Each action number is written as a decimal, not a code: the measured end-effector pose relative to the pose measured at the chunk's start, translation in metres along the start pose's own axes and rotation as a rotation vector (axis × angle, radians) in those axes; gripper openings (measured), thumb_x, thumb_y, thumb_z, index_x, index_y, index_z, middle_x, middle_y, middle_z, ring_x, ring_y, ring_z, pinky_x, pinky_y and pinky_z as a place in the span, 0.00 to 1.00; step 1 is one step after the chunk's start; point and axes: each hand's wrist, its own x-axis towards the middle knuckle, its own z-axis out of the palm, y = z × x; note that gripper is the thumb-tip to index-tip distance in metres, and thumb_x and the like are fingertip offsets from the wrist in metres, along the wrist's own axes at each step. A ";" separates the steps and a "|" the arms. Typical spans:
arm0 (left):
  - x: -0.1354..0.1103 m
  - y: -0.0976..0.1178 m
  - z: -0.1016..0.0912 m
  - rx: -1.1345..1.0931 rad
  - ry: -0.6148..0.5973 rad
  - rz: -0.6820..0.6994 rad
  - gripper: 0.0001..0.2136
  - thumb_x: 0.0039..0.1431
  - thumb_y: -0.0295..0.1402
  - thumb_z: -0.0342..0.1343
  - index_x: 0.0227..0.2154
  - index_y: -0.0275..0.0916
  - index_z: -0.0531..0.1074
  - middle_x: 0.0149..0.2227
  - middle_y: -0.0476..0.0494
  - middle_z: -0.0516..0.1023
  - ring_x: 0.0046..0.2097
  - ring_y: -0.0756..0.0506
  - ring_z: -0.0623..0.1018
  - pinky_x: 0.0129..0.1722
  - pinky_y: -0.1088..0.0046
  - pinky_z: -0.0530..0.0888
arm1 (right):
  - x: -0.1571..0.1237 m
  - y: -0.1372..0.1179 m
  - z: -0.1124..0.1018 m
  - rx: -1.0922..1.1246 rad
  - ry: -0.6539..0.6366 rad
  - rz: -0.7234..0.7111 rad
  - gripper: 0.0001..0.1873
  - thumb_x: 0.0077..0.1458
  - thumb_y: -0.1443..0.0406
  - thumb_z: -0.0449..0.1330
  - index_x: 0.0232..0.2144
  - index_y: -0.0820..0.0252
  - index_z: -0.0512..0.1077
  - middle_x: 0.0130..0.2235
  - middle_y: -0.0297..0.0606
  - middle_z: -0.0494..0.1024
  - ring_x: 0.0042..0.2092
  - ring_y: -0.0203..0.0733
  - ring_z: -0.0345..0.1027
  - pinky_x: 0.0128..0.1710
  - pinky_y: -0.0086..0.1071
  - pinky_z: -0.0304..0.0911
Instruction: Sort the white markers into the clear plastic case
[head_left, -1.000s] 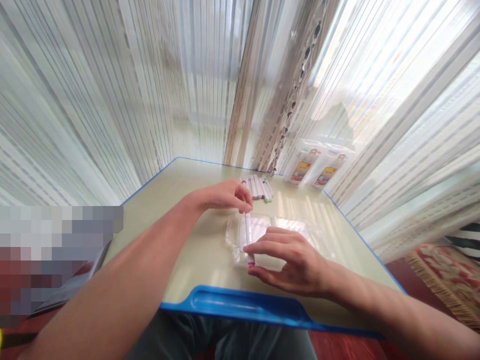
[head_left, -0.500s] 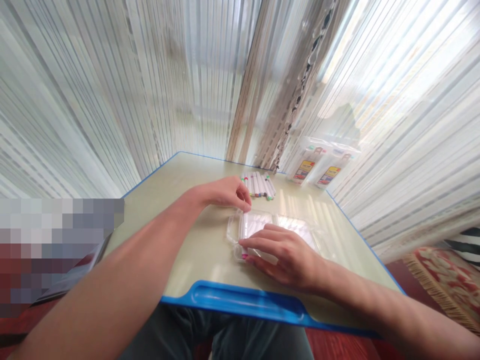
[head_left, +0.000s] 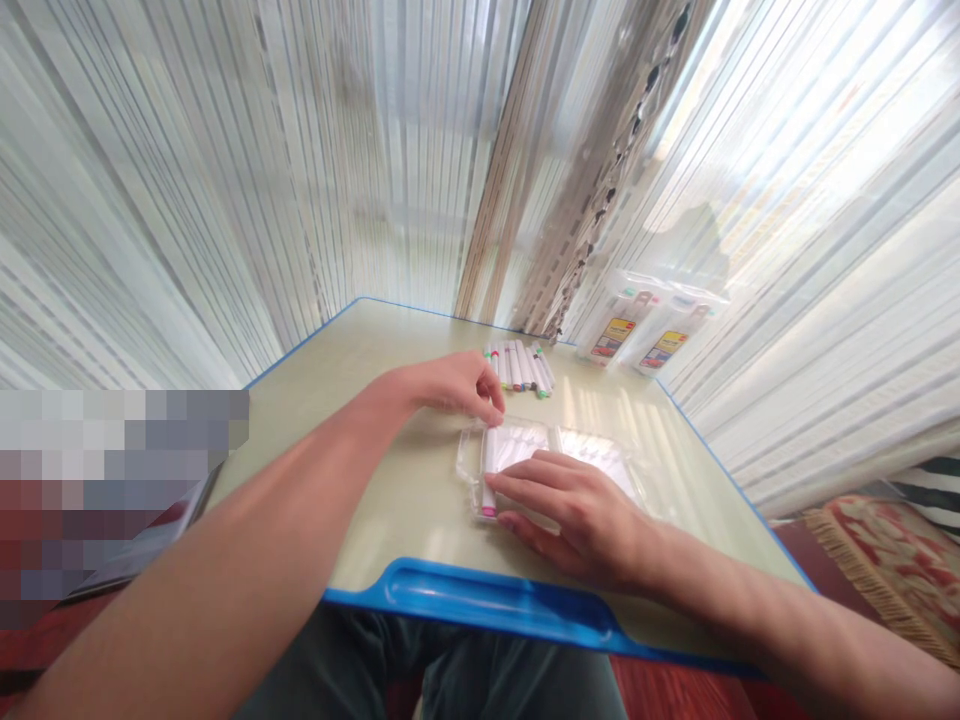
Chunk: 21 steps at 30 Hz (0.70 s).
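Observation:
A white marker with a pink end [head_left: 488,510] lies lengthwise along the left side of an open clear plastic case [head_left: 466,460]. My left hand [head_left: 469,385] is closed in a pinch at the marker's far end. With fingers stretched out, my right hand [head_left: 574,505] reaches over the case, and its fingertips touch the marker near the pink end. The right thumb rests lower, beside the marker. White shapes fill the case's two halves, partly covered by the right hand. Just beyond the left hand lies a row of several white markers [head_left: 517,367] with coloured ends.
Two clear cases with yellow labels [head_left: 613,338] stand at the table's back right. The pale tabletop [head_left: 315,370] has a blue rim with a moulded groove [head_left: 495,600] in front. Striped sheer curtains [head_left: 405,200] hang behind. A fringed patterned cloth [head_left: 885,560] is at right.
The right hand's fingertips have eased slightly off the marker, so more of its pink end shows. The left hand stays at the far end. The view has shifted a little.

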 end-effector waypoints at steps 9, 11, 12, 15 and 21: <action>0.000 0.001 -0.001 0.000 -0.008 -0.003 0.15 0.44 0.41 0.69 0.33 0.37 0.83 0.23 0.51 0.70 0.28 0.50 0.67 0.29 0.71 0.60 | -0.002 -0.001 0.000 -0.010 -0.003 0.006 0.13 0.65 0.66 0.59 0.50 0.64 0.73 0.42 0.48 0.81 0.39 0.46 0.75 0.37 0.37 0.73; 0.000 0.001 -0.001 -0.008 -0.010 -0.003 0.15 0.44 0.41 0.69 0.32 0.37 0.83 0.23 0.51 0.70 0.28 0.50 0.67 0.29 0.71 0.60 | -0.002 -0.001 0.001 0.001 0.007 0.011 0.13 0.65 0.66 0.59 0.51 0.63 0.73 0.43 0.48 0.80 0.40 0.46 0.75 0.38 0.37 0.72; 0.000 0.001 -0.001 -0.011 -0.010 -0.005 0.14 0.44 0.41 0.69 0.32 0.37 0.83 0.23 0.51 0.70 0.28 0.50 0.67 0.29 0.71 0.60 | -0.003 -0.001 0.001 0.007 0.007 0.015 0.13 0.65 0.66 0.60 0.51 0.62 0.72 0.43 0.48 0.80 0.41 0.45 0.75 0.38 0.36 0.72; 0.000 0.000 -0.001 -0.021 -0.009 -0.007 0.15 0.43 0.42 0.69 0.32 0.38 0.83 0.24 0.50 0.69 0.27 0.50 0.67 0.28 0.71 0.60 | -0.003 -0.001 0.000 0.020 0.001 0.023 0.14 0.65 0.65 0.60 0.51 0.62 0.72 0.43 0.48 0.79 0.41 0.45 0.75 0.39 0.36 0.72; 0.001 -0.001 -0.001 -0.030 -0.017 -0.007 0.16 0.43 0.42 0.69 0.33 0.37 0.82 0.23 0.51 0.67 0.27 0.50 0.65 0.27 0.71 0.58 | -0.004 -0.002 -0.002 0.002 -0.023 0.035 0.14 0.65 0.64 0.60 0.52 0.61 0.72 0.43 0.46 0.78 0.41 0.45 0.74 0.38 0.35 0.72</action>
